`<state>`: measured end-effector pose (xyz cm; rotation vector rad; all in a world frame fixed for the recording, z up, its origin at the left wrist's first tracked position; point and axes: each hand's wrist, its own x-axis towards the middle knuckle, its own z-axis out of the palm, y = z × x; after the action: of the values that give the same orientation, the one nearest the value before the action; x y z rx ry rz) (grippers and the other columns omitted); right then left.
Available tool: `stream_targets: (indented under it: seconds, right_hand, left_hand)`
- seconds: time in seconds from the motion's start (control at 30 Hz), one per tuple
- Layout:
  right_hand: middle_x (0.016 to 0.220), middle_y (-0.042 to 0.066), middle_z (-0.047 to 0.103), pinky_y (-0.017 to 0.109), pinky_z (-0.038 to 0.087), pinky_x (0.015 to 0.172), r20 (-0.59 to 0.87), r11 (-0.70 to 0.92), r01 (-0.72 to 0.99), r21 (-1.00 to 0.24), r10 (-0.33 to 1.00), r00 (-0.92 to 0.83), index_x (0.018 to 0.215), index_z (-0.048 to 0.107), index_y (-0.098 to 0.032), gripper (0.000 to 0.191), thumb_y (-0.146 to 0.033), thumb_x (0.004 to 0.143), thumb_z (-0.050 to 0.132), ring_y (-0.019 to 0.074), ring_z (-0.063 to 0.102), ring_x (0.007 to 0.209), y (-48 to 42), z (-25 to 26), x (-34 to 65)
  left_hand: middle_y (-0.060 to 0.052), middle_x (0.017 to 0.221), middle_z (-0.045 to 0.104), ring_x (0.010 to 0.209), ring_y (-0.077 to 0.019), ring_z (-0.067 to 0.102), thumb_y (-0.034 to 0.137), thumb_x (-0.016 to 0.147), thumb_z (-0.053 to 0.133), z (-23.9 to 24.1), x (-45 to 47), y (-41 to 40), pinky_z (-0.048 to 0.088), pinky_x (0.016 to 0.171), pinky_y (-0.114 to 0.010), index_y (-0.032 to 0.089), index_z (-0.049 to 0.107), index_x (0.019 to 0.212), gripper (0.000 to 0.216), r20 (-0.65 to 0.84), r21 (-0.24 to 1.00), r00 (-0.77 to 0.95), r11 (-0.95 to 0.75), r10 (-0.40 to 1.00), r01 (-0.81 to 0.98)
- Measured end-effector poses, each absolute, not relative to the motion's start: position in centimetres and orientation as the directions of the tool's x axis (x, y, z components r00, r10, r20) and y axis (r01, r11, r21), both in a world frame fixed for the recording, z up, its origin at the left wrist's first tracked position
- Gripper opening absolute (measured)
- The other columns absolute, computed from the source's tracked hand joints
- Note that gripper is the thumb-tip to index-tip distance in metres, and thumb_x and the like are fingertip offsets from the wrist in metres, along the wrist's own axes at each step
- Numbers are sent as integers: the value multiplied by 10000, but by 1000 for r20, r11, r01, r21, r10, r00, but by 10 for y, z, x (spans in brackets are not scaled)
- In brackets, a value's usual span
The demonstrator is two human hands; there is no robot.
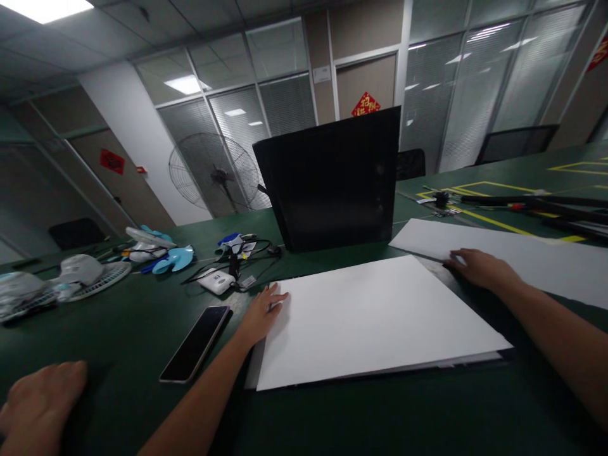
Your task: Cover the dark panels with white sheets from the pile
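A large white sheet (pixel 361 323) lies on top of a stack, with other sheets and a dark edge showing beneath it. My left hand (pixel 261 311) rests flat at the sheet's upper left corner, its fingers spread over the edge. My right hand (pixel 477 267) is at the near edge of a second white sheet (pixel 527 253) to the right, its fingers curled and closed at that edge. A grey surface shows between the two sheets, partly hidden. A black phone (pixel 196 345) lies left of my left forearm.
Another person's closed hand (pixel 45 399) rests at the lower left. A black upright panel (pixel 335 180) stands behind the sheets. A white box with cables (pixel 216 280), white caps (pixel 80 271), a blue fan-like piece (pixel 173 259) and black rods (pixel 536 201) lie on the green table (pixel 128 342).
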<state>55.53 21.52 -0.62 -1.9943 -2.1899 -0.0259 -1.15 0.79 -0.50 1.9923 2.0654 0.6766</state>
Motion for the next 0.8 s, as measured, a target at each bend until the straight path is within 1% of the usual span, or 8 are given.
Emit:
stream_targets:
  seconds: [0.1, 0.2, 0.33, 0.4, 0.5, 0.63, 0.7, 0.8]
  right_hand:
    - [1167, 97, 640, 390, 536, 906, 91, 44, 995, -88, 995, -36, 1281, 608, -176, 467, -538, 1003, 510, 186, 631, 1005, 209, 5, 553]
    - [1112, 117, 645, 378, 528, 837, 111, -26, 998, -62, 993, 33, 1317, 582, -160, 487, -525, 1010, 483, 190, 634, 934, 199, 17, 544]
    - [1115, 222, 654, 395, 453, 727, 185, -49, 997, -57, 981, 58, 1262, 615, -144, 445, -411, 1022, 353, 298, 655, 948, 182, 34, 523]
    - [1125, 234, 658, 406, 430, 700, 215, -24, 999, -47, 976, 34, 1222, 626, -158, 431, -394, 1002, 340, 337, 658, 955, 173, 42, 509]
    - [1067, 218, 672, 402, 428, 664, 222, 76, 997, -11, 972, -72, 1131, 634, -155, 381, -390, 960, 388, 329, 661, 867, 155, 49, 480]
    - [950, 153, 686, 349, 427, 631, 182, 316, 948, 37, 931, -317, 1023, 630, -162, 279, -333, 920, 436, 250, 641, 733, 122, 49, 436]
    - [954, 122, 690, 323, 431, 639, 160, 464, 885, 47, 871, -465, 1045, 631, -173, 265, -301, 918, 437, 224, 640, 752, 102, 46, 415]
    - [964, 96, 692, 319, 444, 664, 116, 671, 740, 50, 732, -671, 1066, 653, -190, 267, -272, 925, 441, 211, 635, 797, 74, 43, 390]
  left_hand:
    - [-81, 1596, 458, 1530, -311, 333, 300, 960, 474, -3, -10, 6, 249, 1257, -542, 247, 719, 1290, 415, 178, 457, -74, -16, 981, 890]
    - [-75, 1596, 462, 1528, -299, 341, 293, 969, 439, -4, -11, 6, 251, 1258, -536, 246, 716, 1293, 428, 184, 468, -74, -21, 980, 883]
    - [-65, 1583, 487, 1513, -276, 378, 268, 975, 405, -7, -15, 7, 274, 1255, -523, 242, 712, 1291, 442, 208, 486, -81, -31, 975, 873]
    - [-65, 1574, 499, 1505, -268, 396, 246, 963, 415, -10, -17, 8, 288, 1253, -519, 238, 709, 1290, 440, 220, 499, -83, -39, 972, 866]
    - [-65, 1551, 528, 1484, -258, 435, 190, 920, 446, -12, -18, 9, 293, 1255, -515, 234, 715, 1268, 443, 241, 520, -95, -47, 966, 853]
    - [-50, 1533, 553, 1455, -236, 477, 141, 856, 456, -15, -19, 10, 287, 1266, -488, 223, 716, 1252, 481, 255, 529, -111, -43, 961, 848]
    - [-42, 1524, 564, 1448, -234, 486, 134, 830, 461, -15, -20, 10, 289, 1268, -482, 217, 716, 1251, 499, 257, 524, -123, -31, 959, 851]
    - [-39, 1510, 575, 1449, -240, 486, 147, 817, 475, -14, -20, 10, 285, 1271, -480, 213, 718, 1256, 506, 254, 525, -140, -15, 957, 851]
